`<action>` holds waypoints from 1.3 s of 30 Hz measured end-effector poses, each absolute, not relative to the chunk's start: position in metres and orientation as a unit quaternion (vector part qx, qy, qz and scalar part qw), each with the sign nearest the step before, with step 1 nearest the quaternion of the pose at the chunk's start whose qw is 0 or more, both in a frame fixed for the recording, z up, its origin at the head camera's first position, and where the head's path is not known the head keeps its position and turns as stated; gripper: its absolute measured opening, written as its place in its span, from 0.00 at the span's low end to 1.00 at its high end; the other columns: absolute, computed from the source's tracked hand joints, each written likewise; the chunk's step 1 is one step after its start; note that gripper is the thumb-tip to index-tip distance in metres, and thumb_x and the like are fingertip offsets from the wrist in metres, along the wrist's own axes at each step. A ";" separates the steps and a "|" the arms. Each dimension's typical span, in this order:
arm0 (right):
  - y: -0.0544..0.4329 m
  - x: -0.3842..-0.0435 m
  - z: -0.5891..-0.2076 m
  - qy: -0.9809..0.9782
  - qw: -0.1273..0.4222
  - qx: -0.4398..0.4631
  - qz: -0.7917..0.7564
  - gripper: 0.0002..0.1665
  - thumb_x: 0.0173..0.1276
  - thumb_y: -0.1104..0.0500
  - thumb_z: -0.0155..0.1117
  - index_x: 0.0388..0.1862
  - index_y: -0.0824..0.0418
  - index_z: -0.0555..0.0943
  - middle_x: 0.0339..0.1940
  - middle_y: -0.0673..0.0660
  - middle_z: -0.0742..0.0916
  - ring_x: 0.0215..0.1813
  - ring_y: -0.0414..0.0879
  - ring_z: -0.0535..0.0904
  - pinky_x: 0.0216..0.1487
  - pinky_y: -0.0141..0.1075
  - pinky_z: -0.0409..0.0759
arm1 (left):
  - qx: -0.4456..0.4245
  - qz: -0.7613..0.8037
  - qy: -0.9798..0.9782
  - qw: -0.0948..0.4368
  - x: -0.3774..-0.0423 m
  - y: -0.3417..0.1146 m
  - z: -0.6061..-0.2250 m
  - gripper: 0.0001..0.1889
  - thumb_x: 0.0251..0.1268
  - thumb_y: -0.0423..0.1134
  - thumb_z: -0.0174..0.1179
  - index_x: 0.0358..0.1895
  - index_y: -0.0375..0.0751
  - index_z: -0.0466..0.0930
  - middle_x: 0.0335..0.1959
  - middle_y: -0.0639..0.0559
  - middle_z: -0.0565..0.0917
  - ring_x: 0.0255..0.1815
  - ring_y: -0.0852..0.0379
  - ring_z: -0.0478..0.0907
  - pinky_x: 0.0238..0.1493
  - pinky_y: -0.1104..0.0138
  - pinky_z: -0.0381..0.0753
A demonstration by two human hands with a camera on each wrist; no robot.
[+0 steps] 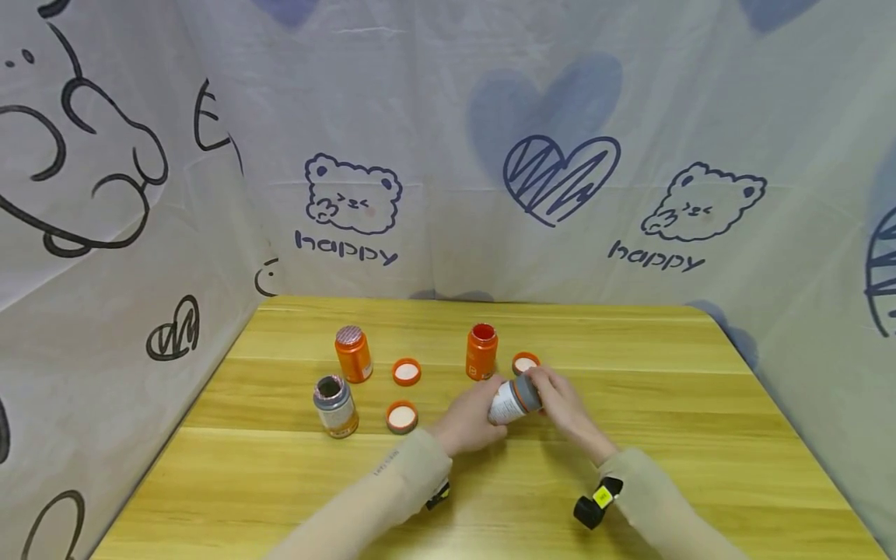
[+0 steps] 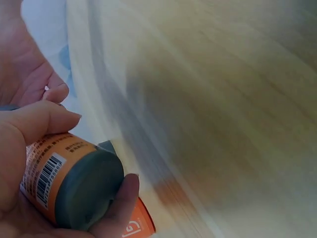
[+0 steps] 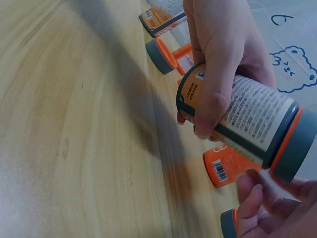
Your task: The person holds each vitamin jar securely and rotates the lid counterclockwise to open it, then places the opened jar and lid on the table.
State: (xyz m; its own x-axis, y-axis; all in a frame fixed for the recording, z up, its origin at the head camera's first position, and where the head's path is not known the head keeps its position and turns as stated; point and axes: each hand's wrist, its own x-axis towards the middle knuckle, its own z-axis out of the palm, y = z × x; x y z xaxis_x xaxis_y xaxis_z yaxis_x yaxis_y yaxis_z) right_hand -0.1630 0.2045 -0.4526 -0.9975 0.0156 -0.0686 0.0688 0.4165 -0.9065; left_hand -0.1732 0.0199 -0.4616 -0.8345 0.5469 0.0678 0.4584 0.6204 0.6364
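My left hand [image 1: 470, 416] grips the body of a white-and-orange supplement bottle [image 1: 505, 404], tilted over the middle of the table. In the left wrist view, its dark grey base and barcode [image 2: 51, 179] show between thumb and fingers. The bottle's grey cap [image 3: 296, 146], with an orange rim, sits at its other end. My right hand [image 1: 565, 406] holds the cap from the right side, fingers curled at its edge. Just behind the hands stands an uncapped orange bottle [image 1: 481, 356], with an upturned orange cap [image 1: 525, 361] beside it, partly hidden by the right hand.
To the left stand an orange bottle [image 1: 355, 359] with a silvery seal on top and an uncapped grey-necked bottle [image 1: 337, 414]. Next to them lie an upturned orange cap [image 1: 406, 372] and a grey cap [image 1: 402, 418]. A printed cloth [image 1: 448, 155] hangs behind the wooden table [image 1: 245, 482].
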 end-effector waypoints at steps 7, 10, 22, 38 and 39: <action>0.198 -0.161 -0.451 0.869 0.040 0.010 -0.494 0.28 0.82 0.43 0.40 0.48 0.63 0.80 0.35 0.59 0.83 0.32 0.44 0.76 0.30 0.34 0.76 | 0.269 0.279 0.921 0.038 -0.166 0.024 -0.463 0.32 0.53 0.34 0.74 0.62 0.40 0.70 0.51 0.43 0.82 0.48 0.49 0.81 0.51 0.60 0.80; 0.195 -0.161 -0.451 0.882 0.049 -0.003 -0.468 0.28 0.82 0.42 0.41 0.47 0.63 0.80 0.34 0.59 0.83 0.30 0.45 0.78 0.30 0.34 0.76 | 0.265 0.258 0.929 0.029 -0.163 0.025 -0.464 0.32 0.54 0.35 0.74 0.62 0.41 0.70 0.51 0.42 0.82 0.46 0.48 0.81 0.50 0.59 0.80; 0.192 -0.161 -0.453 0.908 0.091 0.009 -0.410 0.37 0.78 0.30 0.38 0.49 0.60 0.79 0.21 0.54 0.80 0.20 0.45 0.74 0.27 0.35 0.71 | 0.255 0.224 0.941 0.017 -0.157 0.027 -0.468 0.30 0.57 0.37 0.73 0.61 0.40 0.69 0.52 0.43 0.81 0.45 0.47 0.78 0.49 0.59 0.79; 0.192 -0.163 -0.454 0.918 0.049 0.030 -0.391 0.36 0.82 0.38 0.33 0.39 0.61 0.82 0.29 0.56 0.82 0.29 0.46 0.74 0.30 0.35 0.69 | 0.261 0.228 0.938 0.009 -0.159 0.031 -0.465 0.33 0.55 0.38 0.75 0.62 0.41 0.69 0.48 0.43 0.83 0.43 0.49 0.80 0.48 0.60 0.80; 0.192 -0.163 -0.454 0.918 0.046 0.032 -0.392 0.36 0.82 0.38 0.33 0.39 0.61 0.82 0.29 0.56 0.82 0.29 0.46 0.73 0.30 0.35 0.68 | 0.262 0.230 0.937 0.010 -0.159 0.031 -0.465 0.33 0.54 0.38 0.75 0.61 0.40 0.69 0.48 0.43 0.83 0.43 0.49 0.80 0.48 0.60 0.80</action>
State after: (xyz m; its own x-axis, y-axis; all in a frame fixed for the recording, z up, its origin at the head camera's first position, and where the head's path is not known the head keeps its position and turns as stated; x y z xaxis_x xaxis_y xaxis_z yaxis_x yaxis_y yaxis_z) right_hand -0.1632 0.1919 -0.4540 -0.9938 0.0230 -0.1088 0.0945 0.6901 -0.7175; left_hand -0.1588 0.0310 -0.4650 -0.8626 0.4955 0.1018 0.4864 0.7572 0.4360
